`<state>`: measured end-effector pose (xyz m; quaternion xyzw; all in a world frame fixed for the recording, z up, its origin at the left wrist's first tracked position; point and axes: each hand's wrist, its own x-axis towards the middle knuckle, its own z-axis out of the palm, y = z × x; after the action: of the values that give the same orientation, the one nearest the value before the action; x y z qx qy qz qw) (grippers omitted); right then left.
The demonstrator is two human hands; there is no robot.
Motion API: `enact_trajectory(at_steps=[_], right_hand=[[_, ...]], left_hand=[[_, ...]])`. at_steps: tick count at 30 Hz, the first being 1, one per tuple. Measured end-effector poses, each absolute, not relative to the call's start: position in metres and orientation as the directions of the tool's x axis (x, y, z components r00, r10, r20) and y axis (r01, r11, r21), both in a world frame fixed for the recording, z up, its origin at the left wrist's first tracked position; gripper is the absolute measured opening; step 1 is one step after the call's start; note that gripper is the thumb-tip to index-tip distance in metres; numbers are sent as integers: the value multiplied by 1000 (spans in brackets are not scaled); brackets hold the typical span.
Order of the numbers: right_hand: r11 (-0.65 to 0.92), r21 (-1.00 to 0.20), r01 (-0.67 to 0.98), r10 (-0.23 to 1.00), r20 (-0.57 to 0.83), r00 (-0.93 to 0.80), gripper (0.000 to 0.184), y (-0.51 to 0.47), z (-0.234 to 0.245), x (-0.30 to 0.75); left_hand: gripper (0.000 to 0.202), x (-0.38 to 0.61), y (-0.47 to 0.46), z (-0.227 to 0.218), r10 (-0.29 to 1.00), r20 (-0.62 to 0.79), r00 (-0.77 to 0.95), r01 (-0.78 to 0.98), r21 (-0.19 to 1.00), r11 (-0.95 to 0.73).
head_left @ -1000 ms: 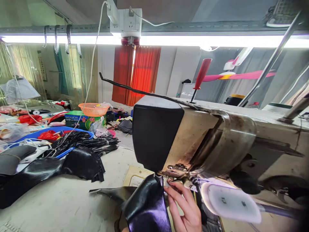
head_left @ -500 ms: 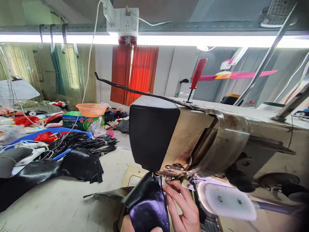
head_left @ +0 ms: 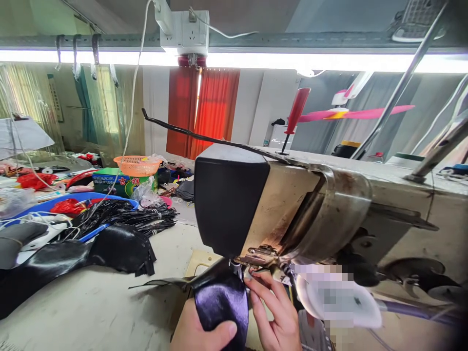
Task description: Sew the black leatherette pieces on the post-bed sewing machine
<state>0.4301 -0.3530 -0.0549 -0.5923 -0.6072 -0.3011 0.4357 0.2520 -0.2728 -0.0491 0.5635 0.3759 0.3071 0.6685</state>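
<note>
A glossy black leather-like piece (head_left: 222, 304) lies curved under the needle area of a sewing machine (head_left: 232, 202). My left hand (head_left: 204, 329) grips its near part, with the thumb pressed on top. My right hand (head_left: 274, 312) is at the right of the piece, fingers stretched toward the presser foot (head_left: 236, 268). Its fingertips are close to the foot and the piece's edge; whether they touch either, I cannot tell. A thin flap of the black material trails left on the table. The needle tip itself is hidden.
A lit white lamp (head_left: 338, 300) hangs right of my right hand. More black pieces (head_left: 120, 248) lie on the table at left, beside a blue basin (head_left: 126, 199) of black strips. A red-handled screwdriver (head_left: 298, 109) stands on top of the machine.
My left hand has come up into view, its thumb now across the front of the black piece. The piece has turned a little and its upper fold looks flatter. My right hand is nearly unmoved.
</note>
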Motion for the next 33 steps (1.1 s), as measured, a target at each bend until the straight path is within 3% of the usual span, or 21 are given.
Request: enact_trajectory(at_steps=[3,6,10,19,24,33], right_hand=[[117,-154,981,423,901,92,21,-352,-53,429],[117,-140,983,464,883,71,23,-354,-57,431],[109,-154,982,500,863,79,25,-356,-64,436],[111,-107,988,492,870,39,24,-356,-63,438],[116,-92,989,470,882,26,25,-353,-63,439],[108,-95,990,486,873,31,23,-355,-63,437]], left_hand=[[39,253,-267,-28,750,-101,654,-80,976,201],[44,253,-261,-10,644,-39,764,-176,948,266],[40,250,-255,-3,516,-94,851,-85,946,312],[40,251,-228,2,436,-103,894,-34,955,295],[40,253,-229,4,434,-91,896,-49,952,302],[39,259,-241,4,564,-104,819,-88,949,303]])
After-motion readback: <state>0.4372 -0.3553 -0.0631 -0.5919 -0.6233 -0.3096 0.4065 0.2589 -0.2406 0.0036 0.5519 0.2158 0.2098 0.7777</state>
